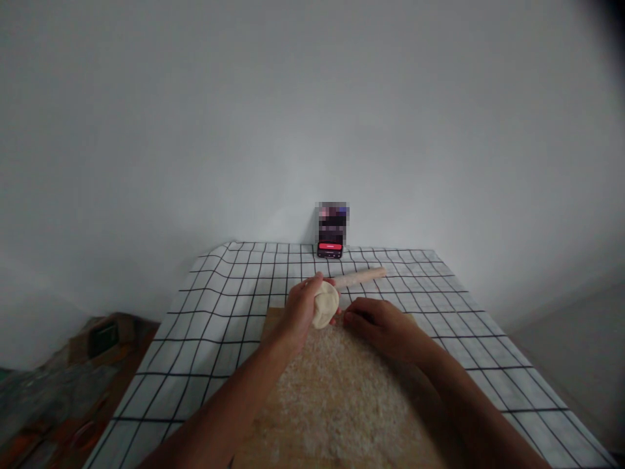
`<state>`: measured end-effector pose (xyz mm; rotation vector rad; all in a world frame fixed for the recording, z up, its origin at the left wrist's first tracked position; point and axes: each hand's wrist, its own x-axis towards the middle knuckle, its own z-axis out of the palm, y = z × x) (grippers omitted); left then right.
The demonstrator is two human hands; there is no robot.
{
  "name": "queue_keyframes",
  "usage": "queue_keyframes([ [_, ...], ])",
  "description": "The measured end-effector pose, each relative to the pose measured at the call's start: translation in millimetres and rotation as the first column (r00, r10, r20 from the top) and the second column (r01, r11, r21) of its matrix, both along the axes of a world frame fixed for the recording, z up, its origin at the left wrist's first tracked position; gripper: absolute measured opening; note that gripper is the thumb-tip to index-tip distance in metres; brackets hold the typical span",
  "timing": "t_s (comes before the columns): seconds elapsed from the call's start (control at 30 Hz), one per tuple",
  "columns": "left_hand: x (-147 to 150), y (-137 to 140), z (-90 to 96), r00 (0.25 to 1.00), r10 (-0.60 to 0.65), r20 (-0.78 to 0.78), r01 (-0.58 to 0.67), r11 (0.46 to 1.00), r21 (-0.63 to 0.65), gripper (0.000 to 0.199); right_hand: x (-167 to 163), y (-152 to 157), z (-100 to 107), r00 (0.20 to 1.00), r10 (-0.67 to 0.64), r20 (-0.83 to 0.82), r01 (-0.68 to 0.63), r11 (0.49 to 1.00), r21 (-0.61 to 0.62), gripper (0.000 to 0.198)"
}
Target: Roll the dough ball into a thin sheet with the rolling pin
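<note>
My left hand (303, 307) is closed round a pale, round piece of dough (325, 305), with the thumb along its top edge and fingertips showing at its far side. The dough is held up over the far end of a floured wooden board (332, 404). Just to the right, my right hand (378, 322) is low over the board with its fingers curled in. It is apart from the dough, and whatever its fingers may hold is hidden. Behind the hands lies a wooden rolling pin (361, 277), its left end hidden by my left hand.
A checked white cloth (205, 326) covers the table. At the back, a phone (331, 250) leans upright against the grey-white wall (312, 117). Blurred items, including a brown box (102, 339), are on the floor at the left.
</note>
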<state>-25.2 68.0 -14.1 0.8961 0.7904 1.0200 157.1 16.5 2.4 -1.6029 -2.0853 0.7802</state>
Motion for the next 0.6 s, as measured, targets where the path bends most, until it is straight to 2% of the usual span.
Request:
queue_keyframes([
  [0.13, -0.3, -1.1, 1.3, 1.000, -0.001, -0.007, 0.001, 1.000, -0.002, 0.045, -0.5, -1.7, 2.7, 1.000, -0.016, 0.005, 0.016, 1.000, -0.008, 0.030],
  [0.3, -0.2, -1.6, 3.9, 1.000, 0.011, -0.014, -0.011, 1.000, -0.024, 0.043, 2.9, -1.0, -2.0, 0.989, -0.049, -0.142, 0.043, 0.998, -0.041, 0.033],
  [0.47, 0.8, -2.2, 5.9, 1.000, 0.017, 0.004, -0.017, 1.000, -0.026, 0.045, 10.0, 5.1, -12.2, 0.954, -0.084, -0.287, 0.085, 0.996, -0.012, 0.036],
  [0.6, 0.4, -2.0, 6.1, 1.000, 0.019, -0.023, -0.020, 0.999, -0.029, 0.047, 16.2, 6.6, -9.4, 0.932, -0.109, -0.344, 0.138, 0.989, 0.061, 0.033],
])
